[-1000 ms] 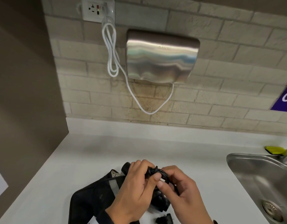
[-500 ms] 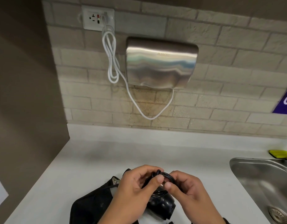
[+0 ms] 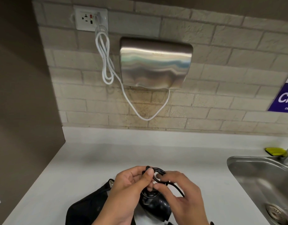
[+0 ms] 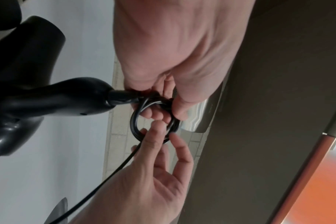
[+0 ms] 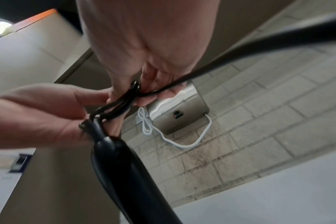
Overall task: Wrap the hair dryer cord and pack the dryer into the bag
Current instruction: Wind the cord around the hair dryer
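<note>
The black hair dryer (image 3: 156, 207) hangs nose-down over the white counter, its handle end up between my hands. Its black cord (image 3: 157, 172) is wound into a small coil at the handle end. My left hand (image 3: 133, 184) pinches that coil (image 4: 153, 119) with thumb and fingers. My right hand (image 3: 177, 192) pinches the other side of the coil, and a free strand (image 4: 105, 177) runs off under its palm. In the right wrist view the dryer handle (image 5: 125, 174) points toward the camera below the coil (image 5: 123, 104). The black bag (image 3: 86, 207) lies on the counter beneath my left wrist.
A steel sink (image 3: 261, 184) is sunk into the counter (image 3: 91, 159) at the right, with a yellow sponge (image 3: 275, 151) behind it. A steel hand dryer (image 3: 156, 64) and its white cable (image 3: 107, 62) hang on the tiled wall. A brown panel closes off the left side.
My hands have kept working the coil together. The free strand now trails out to the right under my right hand, and the plug at the bottom edge is out of view.
</note>
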Action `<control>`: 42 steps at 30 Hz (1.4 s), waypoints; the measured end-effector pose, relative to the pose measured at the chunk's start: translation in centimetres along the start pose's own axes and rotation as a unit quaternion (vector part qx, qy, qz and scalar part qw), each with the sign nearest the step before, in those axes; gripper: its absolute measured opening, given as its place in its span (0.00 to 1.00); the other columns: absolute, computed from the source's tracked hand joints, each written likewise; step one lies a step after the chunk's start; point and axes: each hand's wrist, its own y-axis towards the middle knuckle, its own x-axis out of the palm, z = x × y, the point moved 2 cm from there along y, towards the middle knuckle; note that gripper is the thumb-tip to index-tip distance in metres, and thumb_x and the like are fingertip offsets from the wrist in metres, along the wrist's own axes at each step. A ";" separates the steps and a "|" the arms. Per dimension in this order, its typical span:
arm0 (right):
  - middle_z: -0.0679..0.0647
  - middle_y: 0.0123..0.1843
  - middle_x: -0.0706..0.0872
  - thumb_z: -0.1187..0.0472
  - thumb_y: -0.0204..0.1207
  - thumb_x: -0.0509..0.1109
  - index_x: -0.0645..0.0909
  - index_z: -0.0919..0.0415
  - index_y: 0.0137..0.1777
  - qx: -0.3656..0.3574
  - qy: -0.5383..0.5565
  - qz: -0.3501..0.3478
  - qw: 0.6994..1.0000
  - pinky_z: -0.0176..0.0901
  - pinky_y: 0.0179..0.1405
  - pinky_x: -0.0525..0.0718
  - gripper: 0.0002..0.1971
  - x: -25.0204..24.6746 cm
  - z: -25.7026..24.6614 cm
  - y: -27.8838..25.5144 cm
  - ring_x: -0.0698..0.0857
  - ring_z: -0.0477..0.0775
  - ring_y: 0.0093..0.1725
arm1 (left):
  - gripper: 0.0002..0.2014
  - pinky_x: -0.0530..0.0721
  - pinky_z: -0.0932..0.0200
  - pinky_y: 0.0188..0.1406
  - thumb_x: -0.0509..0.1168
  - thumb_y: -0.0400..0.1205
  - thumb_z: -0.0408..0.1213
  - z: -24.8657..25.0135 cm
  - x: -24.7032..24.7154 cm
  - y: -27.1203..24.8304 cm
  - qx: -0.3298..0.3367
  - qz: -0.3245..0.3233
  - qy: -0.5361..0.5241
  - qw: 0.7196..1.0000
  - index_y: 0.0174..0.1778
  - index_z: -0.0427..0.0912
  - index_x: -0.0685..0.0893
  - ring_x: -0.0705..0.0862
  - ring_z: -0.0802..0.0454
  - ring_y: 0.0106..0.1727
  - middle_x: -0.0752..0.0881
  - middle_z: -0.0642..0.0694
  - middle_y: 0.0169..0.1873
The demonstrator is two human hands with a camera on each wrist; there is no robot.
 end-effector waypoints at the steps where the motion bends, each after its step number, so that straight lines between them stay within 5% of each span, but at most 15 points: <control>1: 0.44 0.46 0.92 0.54 0.68 0.78 0.88 0.48 0.44 -0.056 -0.061 0.000 0.997 0.42 0.43 0.83 0.05 0.2 0.1 -0.2 0.88 0.47 0.43 | 0.16 0.80 0.59 0.39 0.76 0.66 0.42 0.1 0.0 0.1 -0.002 -0.006 -0.006 1.000 0.41 0.32 0.92 0.80 0.50 0.31 0.85 0.37 0.30; 6: 0.47 0.53 0.90 0.48 0.77 0.69 0.89 0.50 0.40 -0.042 -0.182 0.032 0.982 0.37 0.43 0.80 0.11 1.1 -0.1 -1.1 0.84 0.55 0.45 | 0.12 0.82 0.62 0.38 0.73 0.70 0.40 0.3 0.0 -0.1 0.015 -0.008 0.014 1.000 0.42 0.34 0.92 0.80 0.52 0.31 0.85 0.41 0.28; 9: 0.40 0.52 0.85 0.47 0.69 0.71 0.86 0.45 0.33 0.143 -0.027 0.004 0.989 0.21 0.41 0.76 0.08 1.3 -1.5 -1.2 0.83 0.44 0.47 | 0.12 0.82 0.68 0.33 0.73 0.71 0.39 0.1 0.2 -0.1 0.043 0.031 0.026 0.998 0.45 0.35 0.92 0.81 0.57 0.29 0.87 0.47 0.26; 12: 0.44 0.43 0.85 0.41 0.61 0.72 0.80 0.54 0.18 0.265 0.144 -0.026 0.953 0.23 0.29 0.74 0.19 0.1 -2.2 -1.1 0.82 0.39 0.29 | 0.09 0.80 0.72 0.32 0.72 0.75 0.37 0.1 0.4 0.0 0.059 0.053 0.046 0.996 0.46 0.35 0.91 0.82 0.63 0.28 0.87 0.52 0.25; 17: 0.46 0.42 0.90 0.37 0.49 0.76 0.79 0.52 0.14 0.256 0.133 -0.011 0.957 0.21 0.42 0.78 0.20 -3.6 -2.5 -2.5 0.87 0.45 0.40 | 0.04 0.81 0.72 0.38 0.71 0.80 0.34 0.7 -0.4 0.7 0.068 0.097 0.065 0.991 0.45 0.41 0.91 0.84 0.66 0.30 0.91 0.53 0.30; 21: 0.59 0.16 0.79 0.41 0.65 0.79 0.85 0.70 0.21 0.201 0.294 0.050 0.933 0.42 0.27 0.87 0.29 -3.9 -2.7 -2.5 0.89 0.58 0.30 | 0.04 0.85 0.68 0.44 0.72 0.78 0.35 0.5 -0.3 0.4 0.074 0.091 0.088 0.989 0.43 0.44 0.92 0.90 0.60 0.39 0.94 0.49 0.36; 23: 0.64 0.18 0.61 0.62 0.88 0.53 0.80 0.74 0.31 0.111 0.490 0.059 0.863 0.51 0.27 0.84 0.26 -5.1 -3.6 -1.6 0.85 0.55 0.28 | 0.04 0.85 0.66 0.45 0.72 0.78 0.36 0.1 0.1 0.3 0.076 0.091 0.099 0.988 0.44 0.45 0.92 0.92 0.56 0.42 0.94 0.48 0.39; 24: 0.62 0.23 0.58 0.65 0.89 0.40 0.74 0.74 0.37 0.156 0.604 0.030 0.781 0.50 0.35 0.78 0.26 -5.3 -3.7 -1.4 0.77 0.53 0.25 | 0.04 0.85 0.68 0.43 0.72 0.78 0.36 0.0 0.1 0.3 0.078 0.095 0.103 0.987 0.45 0.45 0.92 0.92 0.56 0.43 0.94 0.48 0.39; 25: 0.58 0.28 0.60 0.66 0.90 0.36 0.71 0.72 0.45 0.223 0.608 0.018 0.762 0.49 0.44 0.71 0.23 -6.2 -4.0 -1.4 0.71 0.55 0.31 | 0.04 0.85 0.70 0.42 0.72 0.79 0.36 -0.1 0.2 0.4 0.081 0.099 0.107 0.986 0.45 0.46 0.92 0.92 0.58 0.43 0.94 0.49 0.40; 26: 0.59 0.36 0.62 0.65 0.90 0.35 0.70 0.73 0.55 0.254 0.536 0.023 0.805 0.48 0.46 0.64 0.21 -6.8 -3.6 -1.5 0.66 0.58 0.37 | 0.04 0.85 0.71 0.43 0.71 0.79 0.35 -0.1 0.2 0.5 0.085 0.102 0.113 0.985 0.46 0.46 0.91 0.92 0.59 0.43 0.94 0.50 0.40; 29: 0.62 0.43 0.64 0.63 0.91 0.38 0.69 0.70 0.67 0.343 0.524 -0.010 0.780 0.44 0.46 0.66 0.20 -7.5 -2.7 -3.2 0.66 0.57 0.40 | 0.04 0.84 0.71 0.46 0.71 0.80 0.36 0.0 0.0 0.7 0.099 0.109 0.130 0.981 0.47 0.45 0.91 0.91 0.62 0.45 0.94 0.51 0.40; 32: 0.56 0.23 0.69 0.50 0.66 0.83 0.80 0.58 0.35 0.369 0.523 -0.062 0.765 0.36 0.18 0.73 0.16 -5.9 -2.4 -2.7 0.68 0.46 0.21 | 0.04 0.81 0.68 0.47 0.71 0.80 0.37 0.0 -0.2 0.7 0.104 0.116 0.126 0.980 0.47 0.46 0.91 0.90 0.64 0.42 0.94 0.52 0.40; 35: 0.54 0.16 0.62 0.43 0.37 0.90 0.76 0.65 0.27 0.424 0.382 0.004 0.821 0.28 0.14 0.61 0.33 -5.5 -2.6 -3.4 0.59 0.43 0.16 | 0.04 0.80 0.65 0.47 0.71 0.79 0.39 -0.1 -0.5 0.5 0.112 0.115 0.135 0.978 0.45 0.47 0.91 0.88 0.66 0.39 0.94 0.54 0.38; 39: 0.57 0.19 0.73 0.65 0.64 0.82 0.84 0.61 0.33 0.374 0.216 -0.041 0.901 0.32 0.18 0.67 0.07 -4.8 -2.6 -3.2 0.67 0.49 0.18 | 0.04 0.81 0.64 0.49 0.71 0.80 0.39 -0.2 -0.3 0.2 0.129 0.105 0.175 0.970 0.42 0.50 0.91 0.91 0.62 0.45 0.94 0.55 0.40; 42: 0.55 0.27 0.81 0.68 0.70 0.78 0.85 0.46 0.40 0.298 0.095 -0.159 0.936 0.31 0.26 0.71 0.13 -4.2 -3.5 -2.2 0.72 0.46 0.23 | 0.03 0.86 0.57 0.48 0.71 0.80 0.43 -0.7 0.4 -0.2 0.152 0.079 0.231 0.958 0.42 0.51 0.90 0.91 0.54 0.44 0.93 0.52 0.39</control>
